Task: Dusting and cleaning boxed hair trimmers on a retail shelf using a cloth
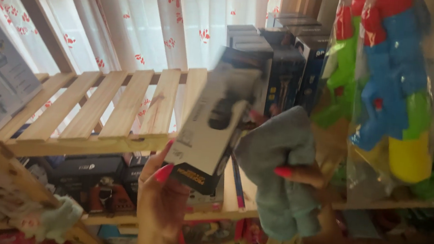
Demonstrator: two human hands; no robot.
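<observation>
Boxed product (216, 122) motion-blurred; its print unreadable. Grey cloth (281, 170), right of that box, hides most of the right hand (304, 175). Left hand (162, 196), below the box, cut off at bottom edge. Bagged toy (390, 85), further right, cropped at top.

A slatted wooden shelf (117, 107) stands before a daylit window. Behind the shelf hang sheer white curtains (131, 18) with red motifs; below it, a lower wooden shelf (219, 212) lies in shade.

We hold a box (216, 121) in our left hand (159, 196); our right hand (307, 176) presses a grey cloth (281, 170) against it; wooden shelf (106, 111) behind
</observation>
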